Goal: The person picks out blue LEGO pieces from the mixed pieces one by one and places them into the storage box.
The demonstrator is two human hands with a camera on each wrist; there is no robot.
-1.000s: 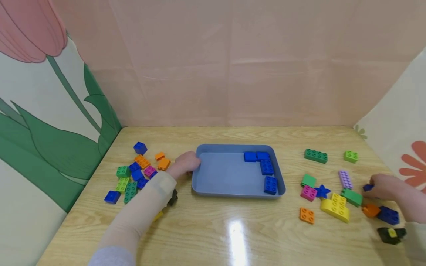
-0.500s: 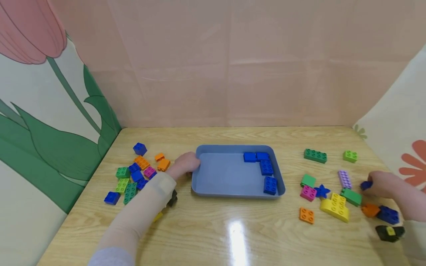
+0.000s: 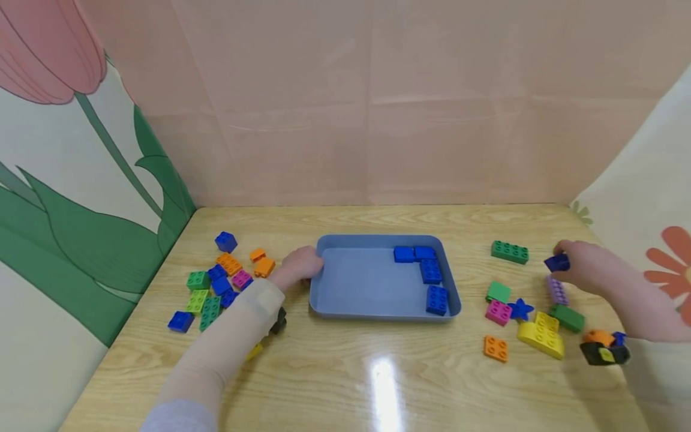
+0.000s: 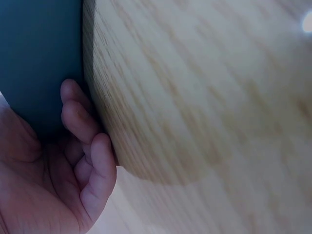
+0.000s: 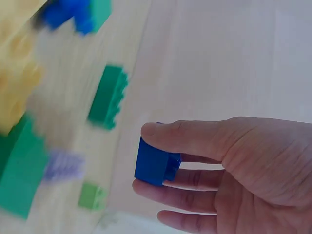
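Right grip [image 3: 585, 264] pinches a blue brick [image 3: 557, 263] over the right side of the counter [image 3: 324, 372]

In the head view, the person's right grip holds the blue brick near the far right of the counter, just above a purple brick [image 3: 558, 292] and beside a dark green brick [image 3: 510, 252]. Closer to the person lie a pink brick [image 3: 498, 312], a blue star [image 3: 520, 309], a yellow piece [image 3: 541, 336] and an orange brick [image 3: 495, 348]. The left grip [image 3: 299, 264] is at the left edge of a grey-blue tray [image 3: 372, 317], well apart from the right. Inside the tray, four blue pieces [image 3: 430, 272] sit toward the far right corner and along the right wall. Left of the tray, a loose cluster of mixed bricks [image 3: 221, 286] spreads out, partly hidden by the left forearm.

The left wrist view shows the left grip's fingers curled against the tray's side, holding it, with wood grain beyond.

In the right wrist view, the blue brick is pinched between thumb and fingers, its studs toward the palm. A light green brick [image 5: 91, 196] lies on the counter beyond; the purple brick and yellow piece are blurred.
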